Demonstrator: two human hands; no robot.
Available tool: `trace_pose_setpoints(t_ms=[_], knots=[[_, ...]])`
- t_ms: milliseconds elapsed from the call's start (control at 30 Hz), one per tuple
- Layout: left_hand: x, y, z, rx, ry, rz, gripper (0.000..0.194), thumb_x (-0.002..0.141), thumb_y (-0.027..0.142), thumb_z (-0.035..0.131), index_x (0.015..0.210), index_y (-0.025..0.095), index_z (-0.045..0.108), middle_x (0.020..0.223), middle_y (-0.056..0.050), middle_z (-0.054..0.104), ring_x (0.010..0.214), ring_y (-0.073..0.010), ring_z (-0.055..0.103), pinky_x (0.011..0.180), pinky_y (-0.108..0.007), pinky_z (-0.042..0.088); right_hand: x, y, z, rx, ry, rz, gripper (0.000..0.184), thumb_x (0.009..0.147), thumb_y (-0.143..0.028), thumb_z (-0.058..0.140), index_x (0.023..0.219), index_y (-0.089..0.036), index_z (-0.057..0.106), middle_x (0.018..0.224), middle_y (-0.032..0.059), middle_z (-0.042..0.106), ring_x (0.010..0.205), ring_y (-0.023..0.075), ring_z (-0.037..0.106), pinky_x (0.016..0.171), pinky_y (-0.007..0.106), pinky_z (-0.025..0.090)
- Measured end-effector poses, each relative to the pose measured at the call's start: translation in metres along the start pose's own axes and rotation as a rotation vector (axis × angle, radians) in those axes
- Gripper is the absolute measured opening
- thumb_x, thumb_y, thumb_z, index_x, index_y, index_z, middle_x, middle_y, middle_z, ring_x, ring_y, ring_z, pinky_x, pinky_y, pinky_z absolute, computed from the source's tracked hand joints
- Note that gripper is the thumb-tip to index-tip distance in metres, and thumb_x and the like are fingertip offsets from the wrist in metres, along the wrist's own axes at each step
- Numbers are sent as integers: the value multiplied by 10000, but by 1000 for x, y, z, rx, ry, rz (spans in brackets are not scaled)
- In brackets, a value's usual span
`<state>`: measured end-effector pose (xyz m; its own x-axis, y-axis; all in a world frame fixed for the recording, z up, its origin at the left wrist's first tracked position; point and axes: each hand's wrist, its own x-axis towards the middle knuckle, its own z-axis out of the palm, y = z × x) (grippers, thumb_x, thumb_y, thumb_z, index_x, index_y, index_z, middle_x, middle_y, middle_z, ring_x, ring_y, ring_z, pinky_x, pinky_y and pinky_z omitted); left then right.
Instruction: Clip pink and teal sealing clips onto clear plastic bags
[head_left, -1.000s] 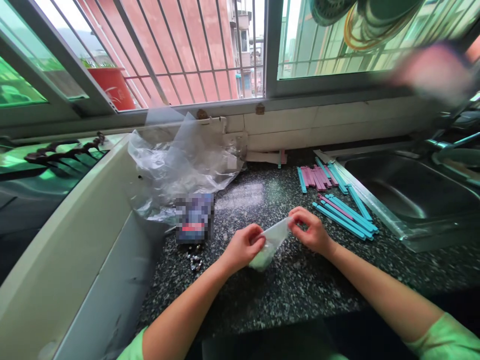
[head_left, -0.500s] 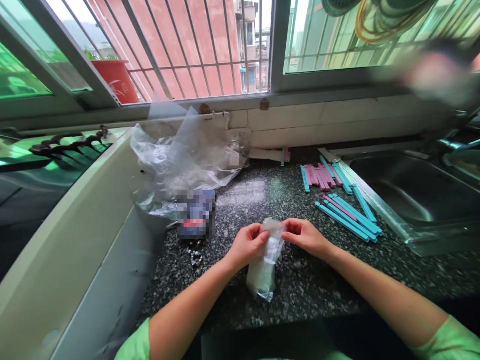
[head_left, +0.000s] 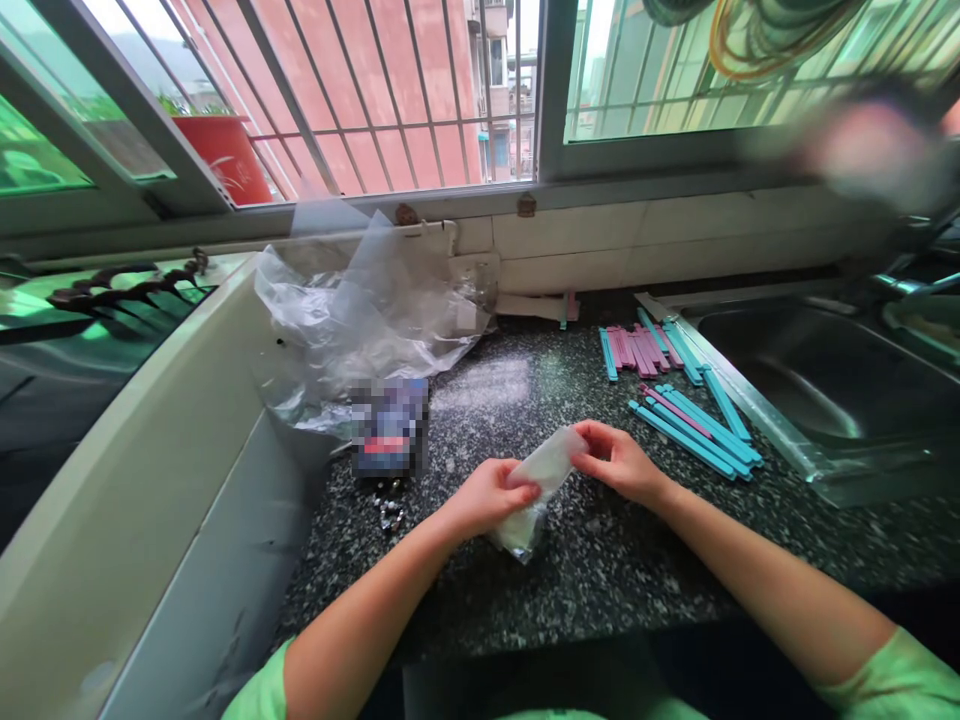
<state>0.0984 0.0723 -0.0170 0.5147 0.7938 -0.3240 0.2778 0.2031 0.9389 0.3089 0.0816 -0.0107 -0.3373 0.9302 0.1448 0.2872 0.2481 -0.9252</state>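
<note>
Between my hands, just above the dark speckled countertop, is a small translucent plastic bag with something pale inside, too unclear to name. My left hand pinches it along its left side, thumb on top. At its upper right end, my right hand grips the edge between thumb and fingers. The bag slants, its crinkled lower end hanging towards me. To the right of my right hand lie several long blue bag-sealing clips with a pink one among them. Behind these is a cluster of shorter pink clips and blue ones.
A heap of clear plastic bags lies at the back left. In front of it sits a phone-like object, blurred out, with a beaded strap. A steel sink is on the right, a raised pale ledge on the left.
The bag first hung more upright between my close-set hands, then tilted to the upper right. My right hand has moved slightly up and away from my left. Both keep hold of it.
</note>
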Motion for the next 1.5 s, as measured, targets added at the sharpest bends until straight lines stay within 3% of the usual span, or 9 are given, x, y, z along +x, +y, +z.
trace_pose_setpoints(t_ms=[167, 333, 467, 600, 733, 833, 1167, 1367, 1500], knots=[[-10, 11, -2, 295, 22, 176, 282, 667, 413, 600, 597, 150, 525, 554, 46, 412, 535, -84, 347, 511, -215, 266, -1, -1, -4, -195, 100, -307, 124, 800, -254, 542, 723, -183, 608, 785, 42, 549, 713, 133, 515, 596, 245, 415], [-10, 17, -7, 40, 69, 478, 457, 732, 597, 483, 744, 155, 597, 775, -42, 546, 751, -157, 489, 703, -264, 389, -4, -8, 4, -77, 126, -349, 123, 768, -298, 598, 688, -204, 604, 893, 55, 531, 780, 150, 527, 703, 290, 455], [-3, 13, -4, -186, 58, 405, 612, 654, 620, 582, 1083, 185, 566, 1073, -95, 568, 979, -222, 503, 824, -299, 400, 1, -19, 17, 75, 131, -296, 201, 732, -373, 635, 645, -198, 587, 963, 63, 525, 756, 142, 509, 731, 308, 461], [-2, 10, 3, -274, -140, 202, 546, 558, 582, 688, 855, 125, 656, 754, -48, 623, 699, -158, 543, 647, -253, 411, 9, -22, 29, 134, 129, -303, 197, 713, -384, 650, 673, -199, 593, 981, 55, 528, 785, 141, 505, 754, 302, 446], [-3, 8, 8, -340, 233, 181, 419, 530, 504, 735, 636, 109, 641, 562, -2, 582, 518, -90, 463, 529, -217, 370, 9, -15, 33, 175, 200, -113, 316, 765, -446, 566, 980, -214, 566, 892, 38, 547, 702, 123, 498, 638, 255, 433], [0, 7, 9, -462, 525, 266, 407, 546, 496, 726, 711, 130, 659, 634, -5, 639, 548, -97, 498, 552, -223, 406, 4, -8, 38, 155, 38, 9, 375, 806, -502, 470, 946, -169, 569, 759, 20, 556, 613, 105, 459, 552, 223, 395], [9, -4, 4, -501, 576, 304, 338, 576, 441, 717, 736, 147, 674, 707, -22, 679, 641, -129, 567, 637, -244, 454, -5, 4, 58, -155, -195, 19, 163, 750, -262, 552, 649, -137, 581, 558, -29, 515, 520, 82, 432, 484, 192, 335], [11, -3, -2, -443, 568, 222, 358, 533, 456, 720, 675, 136, 643, 605, 5, 618, 546, -98, 496, 549, -217, 408, 11, -4, -5, -565, 101, 4, 188, 794, -313, 532, 810, -169, 652, 807, 48, 661, 729, 149, 580, 677, 254, 428], [12, -6, -3, -421, 508, 193, 370, 535, 467, 708, 662, 135, 604, 555, 33, 554, 503, -76, 432, 496, -192, 347, 24, -5, -78, -1128, 325, 320, 238, 824, -272, 465, 887, -175, 673, 953, 96, 655, 888, 210, 593, 710, 286, 421]])
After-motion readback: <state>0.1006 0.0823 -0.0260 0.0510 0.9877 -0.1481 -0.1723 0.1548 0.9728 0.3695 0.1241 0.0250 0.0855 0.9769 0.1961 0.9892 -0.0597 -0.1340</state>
